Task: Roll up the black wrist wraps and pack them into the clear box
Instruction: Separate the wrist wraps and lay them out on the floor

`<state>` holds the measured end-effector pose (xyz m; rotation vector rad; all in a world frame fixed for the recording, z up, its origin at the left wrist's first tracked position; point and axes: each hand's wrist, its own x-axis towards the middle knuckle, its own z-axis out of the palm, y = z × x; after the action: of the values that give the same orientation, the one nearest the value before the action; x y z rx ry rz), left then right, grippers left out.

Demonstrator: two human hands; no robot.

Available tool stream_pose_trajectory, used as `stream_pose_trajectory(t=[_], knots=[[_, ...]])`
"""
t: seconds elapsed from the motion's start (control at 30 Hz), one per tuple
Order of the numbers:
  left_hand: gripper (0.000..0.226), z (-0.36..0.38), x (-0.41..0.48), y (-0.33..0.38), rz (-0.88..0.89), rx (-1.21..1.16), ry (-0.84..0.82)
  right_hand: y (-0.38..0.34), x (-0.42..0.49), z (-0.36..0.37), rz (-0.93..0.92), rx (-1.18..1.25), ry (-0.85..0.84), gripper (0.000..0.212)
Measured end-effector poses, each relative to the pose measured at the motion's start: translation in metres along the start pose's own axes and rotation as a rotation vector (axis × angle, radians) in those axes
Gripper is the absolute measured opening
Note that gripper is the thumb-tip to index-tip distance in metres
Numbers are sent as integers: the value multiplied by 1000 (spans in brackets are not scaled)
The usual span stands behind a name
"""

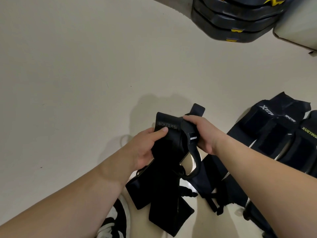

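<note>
Wraps (163, 177) were held up over the floor (85, 66), not rolled yet. Left hand (147, 146) had a closed grip on the wide labelled end, and the right hand (202, 133) was curled tight round the thinner bit. The tails hung loose and crossed underneath, so I'd guess they'd snag or roll up crooked. Couldn't see the box anywhere.

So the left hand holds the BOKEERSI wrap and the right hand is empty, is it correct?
Not quite. The right hand is not empty: it grips a black strap with a small label. The left hand does hold the BOKEERSI wrap, as the head view shows.
</note>
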<state>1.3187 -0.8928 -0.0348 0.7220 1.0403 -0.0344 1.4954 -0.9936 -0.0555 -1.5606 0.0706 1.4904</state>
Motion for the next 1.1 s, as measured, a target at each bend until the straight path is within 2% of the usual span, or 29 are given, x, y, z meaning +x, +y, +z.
stream_pose_trajectory(t=[0.13, 0.2, 0.3, 0.37, 0.5, 0.67, 0.8, 0.93, 1.1], knots=[[22, 4, 5, 0, 28, -96, 124, 1, -3, -14, 14, 224, 109, 34], [19, 4, 7, 0, 38, -97, 164, 7, -4, -25, 26, 268, 113, 34], [20, 4, 8, 1, 30, -152, 131, 12, -8, -39, 60, 301, 17, 39], [23, 6, 6, 2, 15, -164, 90, 12, -11, -42, 92, 236, -70, 42], [42, 18, 6, 1, -8, -96, 2, 11, -15, -34, 104, 155, -179, 43], [25, 26, 4, -5, 67, 100, 16, 10, -20, -27, 145, 120, -234, 36], [8, 26, 3, -9, 158, 259, 214, 13, -20, -18, 104, 65, -230, 31], [17, 25, 5, -9, 245, 410, 329, 9, -17, -9, 77, 88, -157, 33], [16, 23, 3, -13, 282, 631, 294, 8, -13, -11, 3, 83, -92, 38]])
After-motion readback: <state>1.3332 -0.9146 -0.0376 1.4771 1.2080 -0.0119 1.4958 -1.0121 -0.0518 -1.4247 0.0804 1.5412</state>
